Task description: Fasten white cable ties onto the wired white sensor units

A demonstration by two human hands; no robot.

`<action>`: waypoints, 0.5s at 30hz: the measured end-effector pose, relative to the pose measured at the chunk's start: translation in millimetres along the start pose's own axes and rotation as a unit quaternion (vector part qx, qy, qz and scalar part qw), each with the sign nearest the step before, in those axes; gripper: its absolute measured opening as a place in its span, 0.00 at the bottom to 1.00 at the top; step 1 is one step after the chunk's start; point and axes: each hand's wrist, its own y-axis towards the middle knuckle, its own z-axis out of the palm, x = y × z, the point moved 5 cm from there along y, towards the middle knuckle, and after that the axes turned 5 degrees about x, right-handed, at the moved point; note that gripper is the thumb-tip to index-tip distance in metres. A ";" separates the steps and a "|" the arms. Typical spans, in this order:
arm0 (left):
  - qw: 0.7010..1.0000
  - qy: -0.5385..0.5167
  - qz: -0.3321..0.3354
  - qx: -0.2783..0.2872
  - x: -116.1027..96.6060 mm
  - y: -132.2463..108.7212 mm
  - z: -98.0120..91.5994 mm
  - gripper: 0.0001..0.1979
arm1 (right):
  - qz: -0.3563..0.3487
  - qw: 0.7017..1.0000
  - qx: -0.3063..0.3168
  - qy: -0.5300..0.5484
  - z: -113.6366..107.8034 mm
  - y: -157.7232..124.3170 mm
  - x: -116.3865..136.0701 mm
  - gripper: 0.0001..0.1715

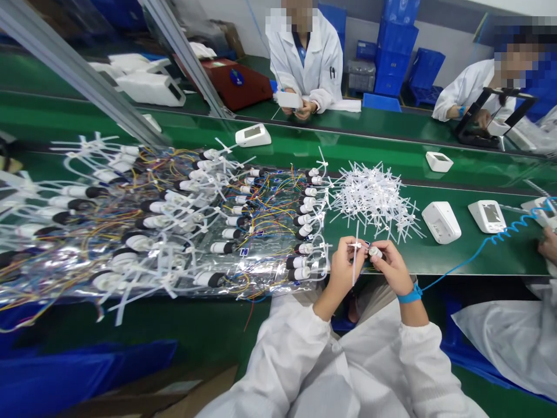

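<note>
While your left hand (342, 268) pinches a white branched tubing piece (355, 262) between thumb and fingers, your right hand (393, 268) is closed on a small white cylinder (376, 252) just beside it. Both parts are up in front of you, over the near edge of the green bench (474, 258), and your fingertips come close together. Something dark shows between them, but you cannot tell from this view whether the two pieces touch or are joined.

The step in hand looks like close two-handed work on these small parts, with neither hand free. Judging by the pinch, the next move calls for a steady hold on both sides and fine fingertip control, since fingers cover much of what matters.

Just beyond your hands is a heap of loose white tubing pieces (372, 197). To your left, rows of wired cylinders with tubing (304, 220) lie on clear plastic sheeting (278, 264). A blue wristband (409, 294) is round your right wrist, its coiled blue cord (509, 232) stretching away to the right, near several white device housings (441, 223).
</note>
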 end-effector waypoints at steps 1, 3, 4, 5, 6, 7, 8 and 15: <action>1.000 0.006 -0.001 0.006 -1.0 0.2 0.4 0.07 | -0.013 1.000 -0.004 -0.012 0.3 0.7 3.2 0.21; 1.000 0.015 -0.003 0.018 -2.3 0.9 1.0 0.07 | -0.043 0.998 -0.022 -0.029 0.1 1.7 9.2 0.20; 1.000 0.017 -0.006 0.022 -2.5 1.4 1.2 0.08 | -0.046 0.998 -0.023 -0.032 0.6 2.2 10.5 0.19; 1.000 0.016 -0.010 0.024 -2.6 1.8 1.1 0.08 | -0.047 0.998 -0.025 -0.032 0.7 2.5 11.2 0.19; 1.000 0.013 -0.015 0.024 -2.4 2.4 0.7 0.08 | -0.047 0.998 -0.027 -0.032 0.6 2.7 11.5 0.18; 0.999 0.008 -0.023 0.022 -2.0 3.0 0.3 0.08 | -0.048 0.998 -0.027 -0.031 0.2 2.8 11.6 0.18; 0.999 0.001 -0.032 0.019 -1.6 3.8 -0.4 0.08 | -0.049 0.998 -0.025 -0.030 -0.2 2.9 11.3 0.18; 0.997 -0.054 -0.062 0.012 -4.6 8.0 -5.2 0.11 | -0.033 0.999 -0.034 0.009 -7.2 3.1 -1.3 0.19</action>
